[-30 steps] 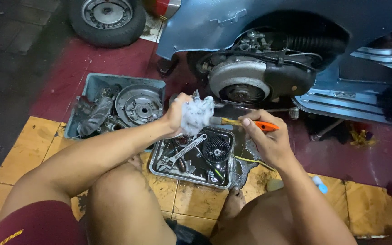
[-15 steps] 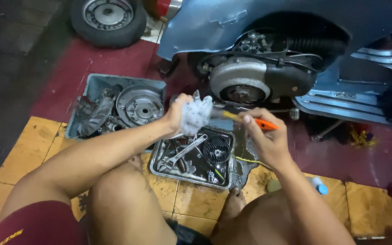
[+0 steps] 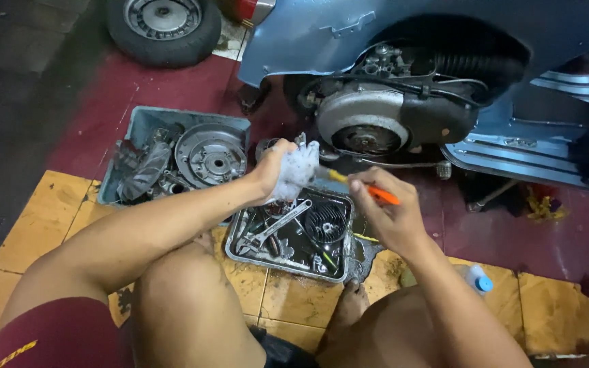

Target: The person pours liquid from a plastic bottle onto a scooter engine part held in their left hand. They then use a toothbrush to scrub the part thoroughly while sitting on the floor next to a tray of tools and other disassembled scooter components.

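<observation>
White foam covers the small part (image 3: 296,170) that the left hand (image 3: 272,172) holds up over the metal tray (image 3: 339,272); the fingers of that hand are curled tightly around it, so the part's own shape is mostly hidden under the suds. The right hand (image 3: 391,219) pinches a brush (image 3: 366,189) with an orange and yellow handle, its fingers closed on the handle and its front end touching the foamy part. Both hands hover above the floor, just in front of a blue scooter (image 3: 349,34) whose side cover is off, showing the round grey engine housing (image 3: 363,126). The metal tray lies on the floor below the hands and holds dark liquid, a wrench (image 3: 275,228), a finned round piece (image 3: 324,223) and other small bits too dim to tell apart. To its left, touching the yellow tiles, stands a blue-grey plastic bin (image 3: 141,123) with a round metal drum plate (image 3: 210,155) and a fan-like piece (image 3: 143,172) inside. A loose wheel (image 3: 163,27) lies farther back on the dark red floor. A small bottle with a blue cap (image 3: 480,281) rests near the person's right forearm. The person's bare knees fill the lower part of the view, with a dark red sleeve (image 3: 42,337) at the bottom left.
</observation>
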